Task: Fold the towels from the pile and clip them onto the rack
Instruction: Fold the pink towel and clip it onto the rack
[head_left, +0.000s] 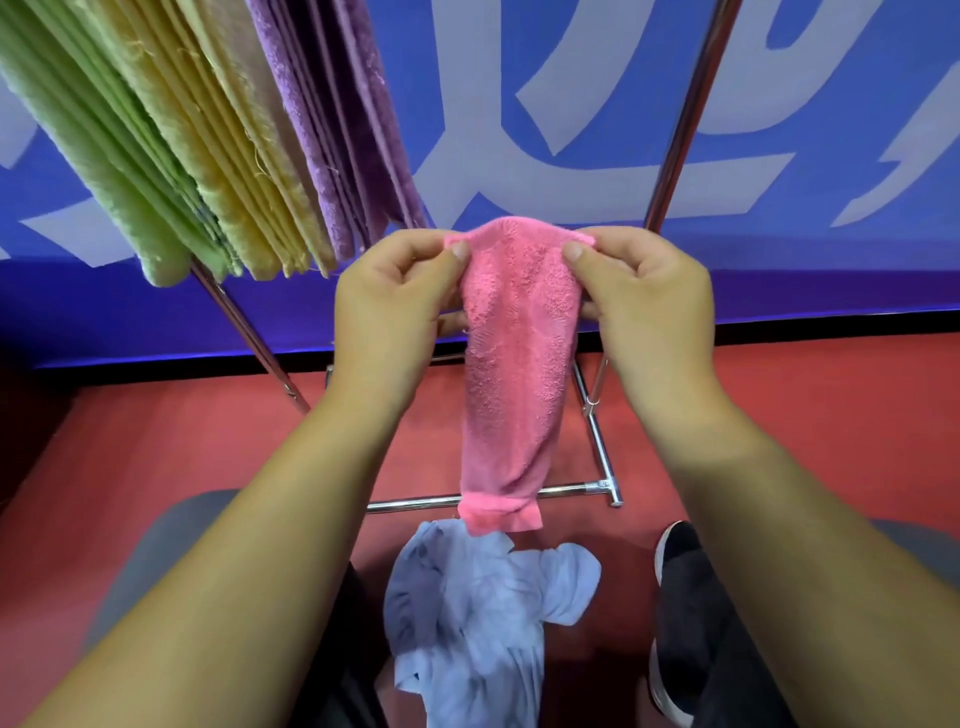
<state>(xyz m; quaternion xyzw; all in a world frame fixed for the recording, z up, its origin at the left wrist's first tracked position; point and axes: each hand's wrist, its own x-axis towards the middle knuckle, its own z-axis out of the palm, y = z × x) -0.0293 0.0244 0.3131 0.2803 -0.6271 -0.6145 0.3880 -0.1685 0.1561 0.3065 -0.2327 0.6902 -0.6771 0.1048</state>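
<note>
Pink towel (511, 364) is hanging folded lengthwise in mid-air in front of the rack (680, 119), top corners being pinched: left hand (395, 312) thumb-and-fingers on the left corner, right hand (644, 306) on the right, both curled tight on the cloth. Pale blue towel (483, 613) is lying crumpled on the red floor (156, 457) just below it. Green (98, 140), yellow (223, 140) and purple towels (337, 119) are hanging on the rack, upper left.
</note>
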